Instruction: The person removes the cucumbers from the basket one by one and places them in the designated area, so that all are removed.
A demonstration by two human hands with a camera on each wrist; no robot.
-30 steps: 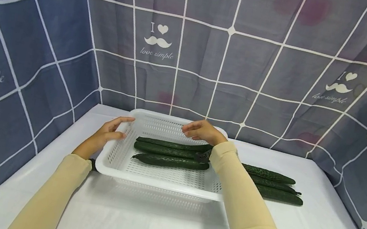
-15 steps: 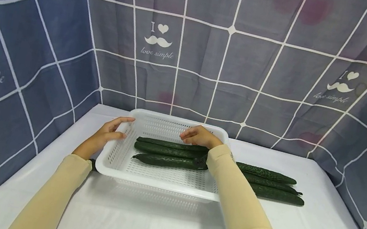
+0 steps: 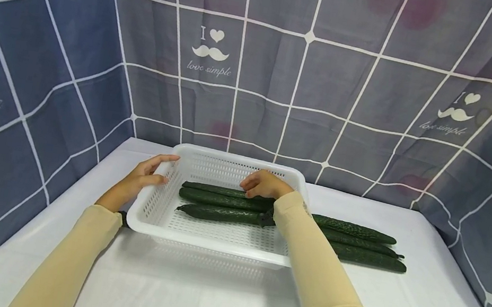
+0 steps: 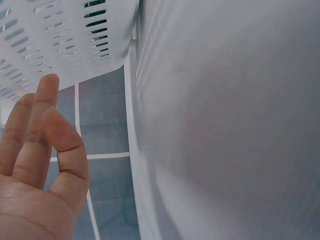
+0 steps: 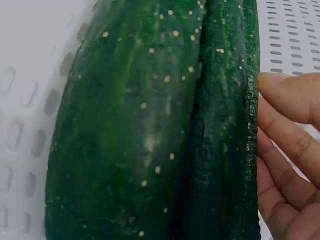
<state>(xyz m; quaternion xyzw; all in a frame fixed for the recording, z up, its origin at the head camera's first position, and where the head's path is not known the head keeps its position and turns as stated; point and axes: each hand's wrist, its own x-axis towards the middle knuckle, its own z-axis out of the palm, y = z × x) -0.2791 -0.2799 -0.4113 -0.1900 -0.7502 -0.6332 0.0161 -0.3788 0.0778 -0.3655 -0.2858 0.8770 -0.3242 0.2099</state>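
Note:
In the head view, a white perforated plastic basket (image 3: 212, 245) holds three dark green cucumbers (image 3: 216, 214) lying side by side. My left hand (image 3: 137, 182) rests on the basket's left rim, with thumb and forefinger spread apart. Its other fingers (image 4: 37, 127) show outside the basket wall in the left wrist view. Inside the basket, my right hand (image 3: 265, 184) is beside the farthest cucumber (image 5: 252, 130). In the right wrist view, its thumb tip touches that cucumber's side, and bent fingers lie along the same side. No cucumber shows clasped between thumb and fingers.
Three more cucumbers (image 3: 357, 242) lie on the white tablecloth (image 3: 204, 297) to the basket's right, partly behind my right forearm. A grey-blue checked curtain (image 3: 269, 66) stands behind the table and along both sides.
My right hand has lowered slightly and shifted a little left, toward the farthest cucumber in the basket. The left hand and the basket hold their places.

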